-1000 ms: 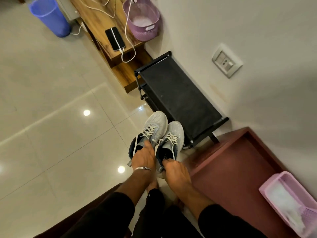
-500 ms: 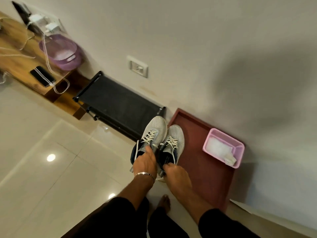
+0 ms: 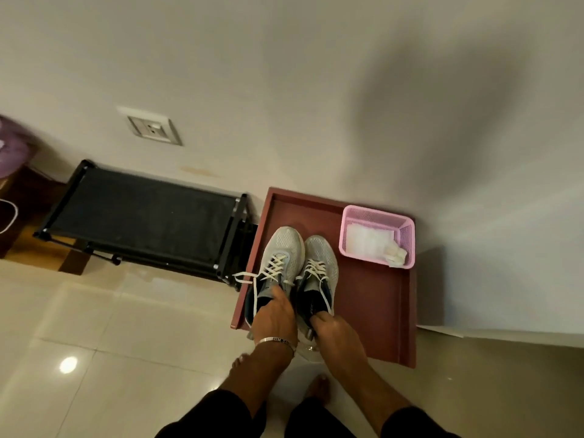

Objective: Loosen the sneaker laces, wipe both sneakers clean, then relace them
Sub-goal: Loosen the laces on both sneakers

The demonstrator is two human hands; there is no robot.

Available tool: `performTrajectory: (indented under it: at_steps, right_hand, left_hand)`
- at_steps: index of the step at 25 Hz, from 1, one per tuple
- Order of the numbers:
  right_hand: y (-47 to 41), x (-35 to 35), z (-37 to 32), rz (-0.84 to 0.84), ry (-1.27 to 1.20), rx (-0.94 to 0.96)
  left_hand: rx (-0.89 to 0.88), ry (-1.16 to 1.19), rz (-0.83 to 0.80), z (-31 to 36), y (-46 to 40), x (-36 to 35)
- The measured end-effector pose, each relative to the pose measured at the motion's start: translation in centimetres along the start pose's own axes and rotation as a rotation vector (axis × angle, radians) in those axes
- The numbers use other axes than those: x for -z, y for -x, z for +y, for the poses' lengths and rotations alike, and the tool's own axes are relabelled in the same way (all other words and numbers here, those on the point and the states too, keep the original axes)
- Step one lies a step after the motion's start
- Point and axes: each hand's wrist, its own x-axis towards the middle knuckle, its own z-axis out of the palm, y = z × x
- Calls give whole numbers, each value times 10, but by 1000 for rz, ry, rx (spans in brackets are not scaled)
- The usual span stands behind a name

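grey mesh sneakers [image 3: 298,263]: side by side over the dark red tray [image 3: 373,298], toes to the wall, cream laces crossed and threaded
left hand [image 3: 274,314]: fingers tucked in the left shoe's collar, gripping it — looks like the easy carry hold
right hand [image 3: 331,327]: fingers hooked into the right shoe's heel opening
pink basket [image 3: 407,235]: perforated plastic with white wipes inside, just beside the toes — handy for wiping
stage: laces not loosened yet, i'd guess
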Motion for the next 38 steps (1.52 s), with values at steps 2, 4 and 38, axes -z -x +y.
performTrajectory:
  at_steps: [2,4,38]
  right_hand:
    - [0,-20,11,50,-14,-18]
    - [-1,-38,20,102,-20,-14]
    - [41,-152,-8,622,26,-287]
  left_hand:
    - [7,20,-10,5,-4,-16]
    - [-5,13,-7,10,-7,-32]
    - [-463,-286,326,-75,17,-108]
